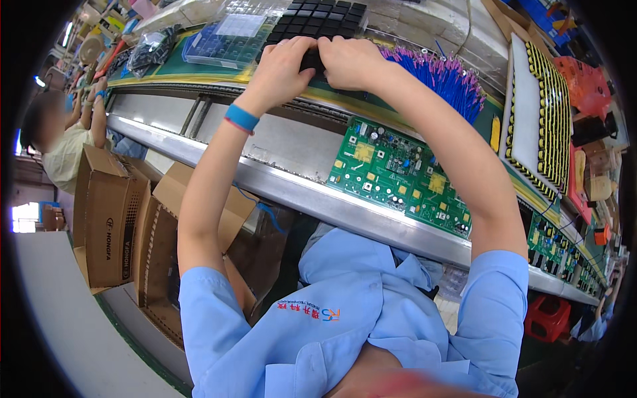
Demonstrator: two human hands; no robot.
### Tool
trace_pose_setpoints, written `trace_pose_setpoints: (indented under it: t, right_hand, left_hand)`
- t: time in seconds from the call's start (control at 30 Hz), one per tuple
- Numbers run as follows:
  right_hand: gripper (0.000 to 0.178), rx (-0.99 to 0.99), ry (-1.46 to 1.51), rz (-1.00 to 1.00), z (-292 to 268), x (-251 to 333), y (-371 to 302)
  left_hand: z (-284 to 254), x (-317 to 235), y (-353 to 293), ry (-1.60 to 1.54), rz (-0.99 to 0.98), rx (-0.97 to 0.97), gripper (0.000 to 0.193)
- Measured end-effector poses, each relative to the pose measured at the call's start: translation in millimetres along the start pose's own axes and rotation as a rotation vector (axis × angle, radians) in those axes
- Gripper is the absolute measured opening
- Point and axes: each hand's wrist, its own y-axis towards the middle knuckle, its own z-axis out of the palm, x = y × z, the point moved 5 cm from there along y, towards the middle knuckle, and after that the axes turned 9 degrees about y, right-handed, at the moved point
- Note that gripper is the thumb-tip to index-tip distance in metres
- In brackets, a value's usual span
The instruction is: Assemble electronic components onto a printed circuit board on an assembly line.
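My left hand (282, 71) and my right hand (353, 64) meet at the near edge of a tray-like array of black square blocks (317, 20) at the top middle. Their fingers are curled and closed, with the index fingers nearly touching. Dark block-shaped pieces (310, 60) show between the two hands, and the fingers press on them; the fingertips are partly hidden. A blue band (242, 117) circles my left wrist. Below my right forearm lies a green circuit board (398, 174) on the conveyor rails, partly covered by that arm.
Blue wires with pink ends (434, 78) lie right of my hands. Left of the blocks are a clear plastic tray (222, 50) and a bag of dark parts (151, 50). A metal rail (298, 189) runs before me. Cardboard boxes (109, 219) stand left; a co-worker (63, 139) sits beyond.
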Motion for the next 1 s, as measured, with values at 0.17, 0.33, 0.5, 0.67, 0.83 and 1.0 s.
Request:
trace_pose_setpoints:
  t: [0.17, 0.33, 0.5, 0.67, 0.83, 1.0]
  right_hand:
    - [0.052, -0.183, 0.337, -0.153, -27, -34, -6]
    - [0.031, -0.215, 2.124, 0.113, -70, -70, -88]
    - [0.030, -0.376, 1.357, 0.847, -98, -54, -195]
    - [0.038, -0.138, 1.090, 0.443, -66, -34, -271]
    - [0.040, -0.121, 0.726, 0.196, -52, 1, -291]
    - [0.048, -0.100, 0.570, 0.281, -36, 9, -296]
  left_hand:
    - [19, 11, 16, -0.006, 0.080, 0.082, 0.052]
    - [16, 8, 33, 0.168, 0.158, 0.378, 0.052]
    - [21, 0, 45, 0.371, 0.246, 0.484, 0.051]
    - [-9, -45, 69, 0.452, 0.173, 0.827, 0.059]
    - [-14, -23, 56, 0.101, 0.045, 0.733, 0.057]
    - [-22, 20, 15, -1.057, -0.336, 0.363, 0.060]
